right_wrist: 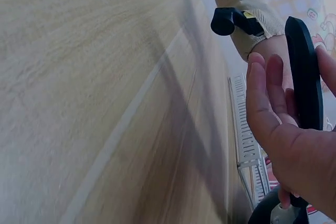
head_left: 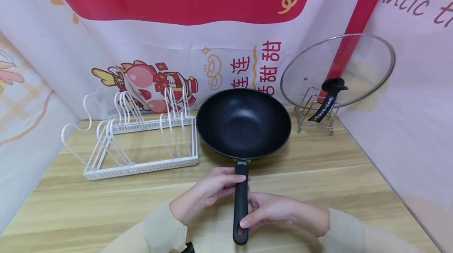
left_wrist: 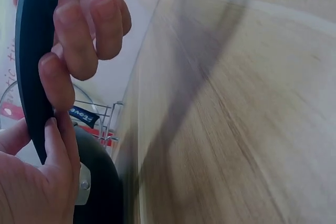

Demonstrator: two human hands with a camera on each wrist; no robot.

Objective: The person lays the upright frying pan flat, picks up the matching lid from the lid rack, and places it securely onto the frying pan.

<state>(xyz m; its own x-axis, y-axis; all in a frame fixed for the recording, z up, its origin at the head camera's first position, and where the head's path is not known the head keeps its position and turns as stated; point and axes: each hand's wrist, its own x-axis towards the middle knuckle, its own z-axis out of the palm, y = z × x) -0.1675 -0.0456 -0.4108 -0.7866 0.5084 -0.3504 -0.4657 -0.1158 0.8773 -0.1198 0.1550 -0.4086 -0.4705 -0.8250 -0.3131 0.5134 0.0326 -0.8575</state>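
A black wok-style frying pan (head_left: 244, 127) stands in the middle of the head view, its bowl facing me and its long black handle (head_left: 241, 206) pointing toward me. My left hand (head_left: 217, 185) pinches the handle near the pan, thumb on top and fingers underneath. Closer to the handle's end, my right hand (head_left: 272, 210) holds it from the right with the thumb over the hanging hole. In the left wrist view the handle is off the table, with the right fingers (left_wrist: 76, 40) curled beside it. The right wrist view shows the right palm (right_wrist: 294, 140) under the handle.
A white metal rack (head_left: 141, 168) with several upright loops stands left of the pan. At the back right, a glass lid (head_left: 368, 64) with a black knob leans upright in a small wire stand (head_left: 301, 117). Printed curtains border the wooden table (head_left: 336, 178).
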